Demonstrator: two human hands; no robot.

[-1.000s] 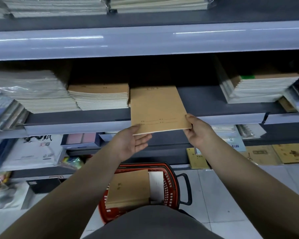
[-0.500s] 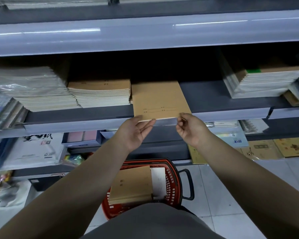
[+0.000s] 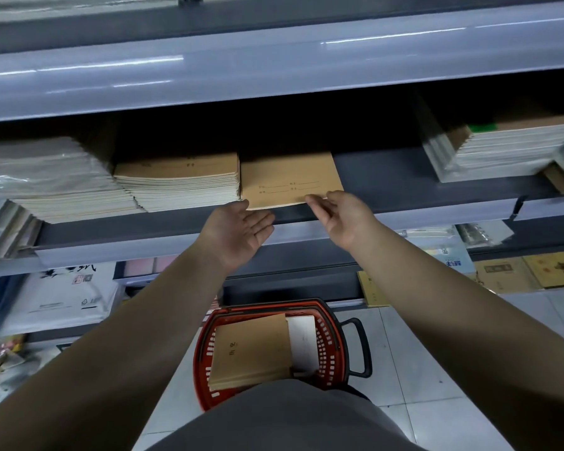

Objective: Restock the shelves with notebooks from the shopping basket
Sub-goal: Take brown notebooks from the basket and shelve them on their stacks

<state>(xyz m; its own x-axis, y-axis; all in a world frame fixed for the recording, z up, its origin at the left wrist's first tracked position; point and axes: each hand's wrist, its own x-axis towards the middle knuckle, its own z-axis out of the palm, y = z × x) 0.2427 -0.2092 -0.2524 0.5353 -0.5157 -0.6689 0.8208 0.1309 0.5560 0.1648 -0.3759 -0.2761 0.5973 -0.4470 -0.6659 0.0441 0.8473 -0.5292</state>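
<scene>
Two bare hands are up at the middle shelf (image 3: 404,183). At its left end sits a pile of plastic-wrapped pads (image 3: 46,180), then a tall stack of brown notebooks (image 3: 179,180). Hard against that stack's right side, a single brown notebook (image 3: 290,180) lies flat on the shelf, its near edge close to the lip. The left hand (image 3: 238,229) is palm up with fingers straight and loose, its tips at the notebook's near left corner, holding nothing. Below, on the floor between the arms, the red shopping basket (image 3: 336,346) has more brown notebooks (image 3: 251,349) piled in it. The right hand (image 3: 342,219) has its fingers stretched out, tips touching the notebook's near edge, not gripping it. Further right another stack (image 3: 515,148) stands well apart. To my eye this copy is as good as placed. A small push to square it would finish, then a reach down to the basket, lifting the top copy cleanly.
</scene>
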